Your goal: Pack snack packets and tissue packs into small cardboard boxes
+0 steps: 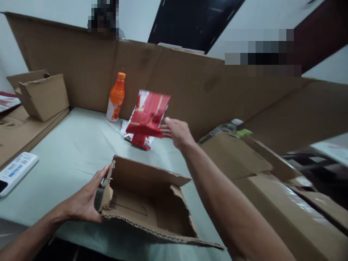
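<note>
An open cardboard box (152, 235) with torn, rough edges sits at the near middle of the table, its inside facing up and bare. My left hand (84, 203) grips its left wall, thumb low and fingers on the outer side. Farther back, my right hand (178, 132) has its thumb and fingertips at the right edge of a shiny red packet (149, 114), which is tilted and slightly blurred. Below that packet lie another red piece (140, 140) and white papery bits. Just left of them stands an orange drink bottle (116, 97).
A white device (17, 172) with a label lies at the left. Behind it, a small carton (45, 98) rests on a flat cardboard box (16, 127). Cardboard boxes (293, 206) crowd the right, and a tall cardboard wall (195, 79) closes the back. A person's head (103, 18) shows beyond it.
</note>
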`<state>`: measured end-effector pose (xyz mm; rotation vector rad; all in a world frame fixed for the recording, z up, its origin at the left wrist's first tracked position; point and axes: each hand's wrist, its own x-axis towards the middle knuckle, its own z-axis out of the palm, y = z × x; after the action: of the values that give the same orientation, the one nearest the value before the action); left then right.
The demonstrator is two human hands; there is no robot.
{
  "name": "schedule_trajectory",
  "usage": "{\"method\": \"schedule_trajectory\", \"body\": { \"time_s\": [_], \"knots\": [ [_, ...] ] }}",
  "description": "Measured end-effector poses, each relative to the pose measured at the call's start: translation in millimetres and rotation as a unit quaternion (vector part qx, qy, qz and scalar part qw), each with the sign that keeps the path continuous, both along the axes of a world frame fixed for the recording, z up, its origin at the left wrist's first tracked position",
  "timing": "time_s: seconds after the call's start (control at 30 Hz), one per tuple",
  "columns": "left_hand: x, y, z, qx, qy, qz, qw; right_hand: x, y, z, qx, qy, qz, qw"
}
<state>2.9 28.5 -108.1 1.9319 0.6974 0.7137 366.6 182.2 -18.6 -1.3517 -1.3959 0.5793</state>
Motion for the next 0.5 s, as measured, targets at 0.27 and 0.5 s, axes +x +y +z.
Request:
{"method": "schedule_trajectory", "body": {
  "time_s": [0.27,0.5],
  "knots": [
    [-69.3,15.2,35.3,-0.001,0.05,0.176,0.983,3.2,-71.8,-89.1,-0.179,0.017,0.003,0.984],
    [-186.9,28.1,89.5,0.14,0.071,0.531,0.833,44.1,-135.0,-122.2,-0.228,0.073,-0.069,0.968]
  ]
}}
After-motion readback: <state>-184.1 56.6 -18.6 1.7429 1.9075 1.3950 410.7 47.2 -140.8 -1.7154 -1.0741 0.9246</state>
